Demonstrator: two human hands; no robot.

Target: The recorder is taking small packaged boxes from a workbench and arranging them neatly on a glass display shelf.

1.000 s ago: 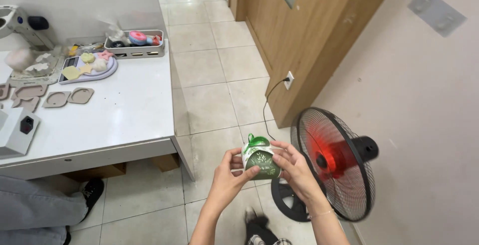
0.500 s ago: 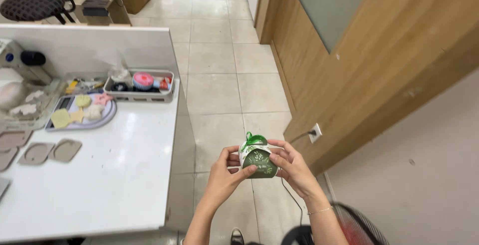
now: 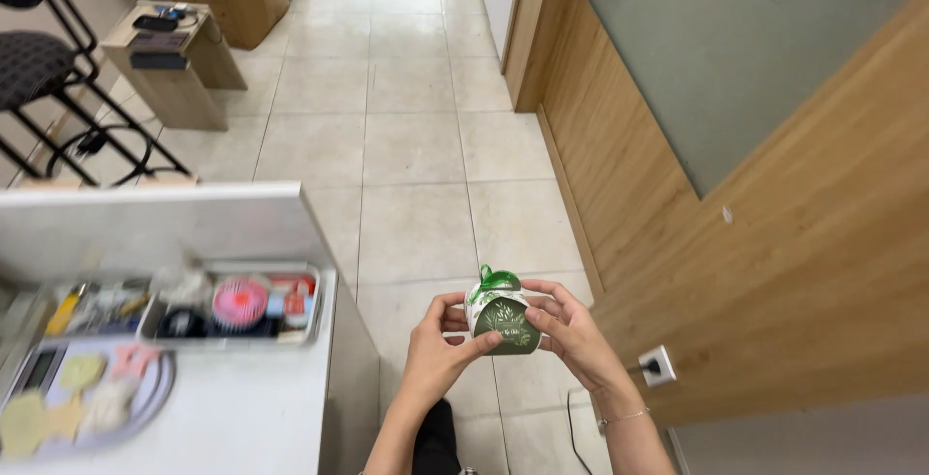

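We hold the small green gift box [image 3: 503, 318] in mid-air, right of the table [image 3: 242, 407] — left hand [image 3: 437, 349] and right hand [image 3: 571, 335] each pinching a side. Keep the grip light, so its petal-shaped flaps aren't crushed.

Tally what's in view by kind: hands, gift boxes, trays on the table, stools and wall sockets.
Hands: 2, left hand and right hand
Green gift box: 1
Trays: 2, rectangular tray and round tray
Black stool: 1
Wall socket: 1
Total: 7
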